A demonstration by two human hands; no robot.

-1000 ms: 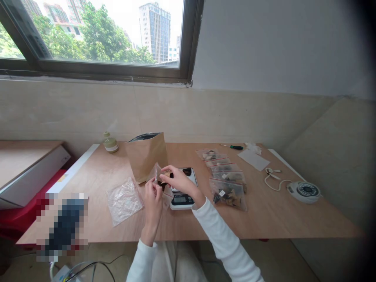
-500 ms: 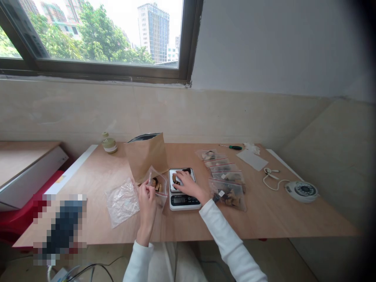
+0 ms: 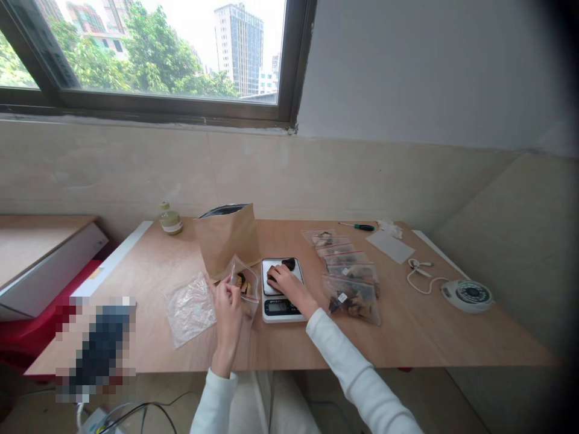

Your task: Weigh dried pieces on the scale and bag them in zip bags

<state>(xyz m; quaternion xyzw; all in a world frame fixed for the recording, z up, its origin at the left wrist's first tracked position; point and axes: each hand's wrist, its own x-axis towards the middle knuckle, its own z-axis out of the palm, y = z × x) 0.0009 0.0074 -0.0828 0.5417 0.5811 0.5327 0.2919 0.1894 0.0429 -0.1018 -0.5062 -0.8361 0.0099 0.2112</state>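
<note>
My left hand (image 3: 228, 304) pinches the edge of a clear zip bag (image 3: 251, 272), its mouth held apart. Brown-and-tan dried pieces (image 3: 244, 284) lie inside the bag. Over the pan of a white digital scale (image 3: 283, 317), the fingers of my right hand (image 3: 289, 284) are drawn together around a brown dried piece (image 3: 270, 272), mostly covered by the fingertips. Another dark piece (image 3: 288, 263) rests at the back of the pan. The scale's display is too small to read.
Behind the zip bag stands a brown paper pouch (image 3: 228, 238). A crumpled clear bag (image 3: 190, 310) lies left. Several filled zip bags (image 3: 355, 299) overlap right of the scale. Farther off are a screwdriver (image 3: 363, 227), a white corded device (image 3: 467, 295) and a bottle (image 3: 170, 220).
My right hand's spread fingers have drawn together on the brown piece, uncovering more of the dark piece behind. My left hand keeps its pinch on the bag.
</note>
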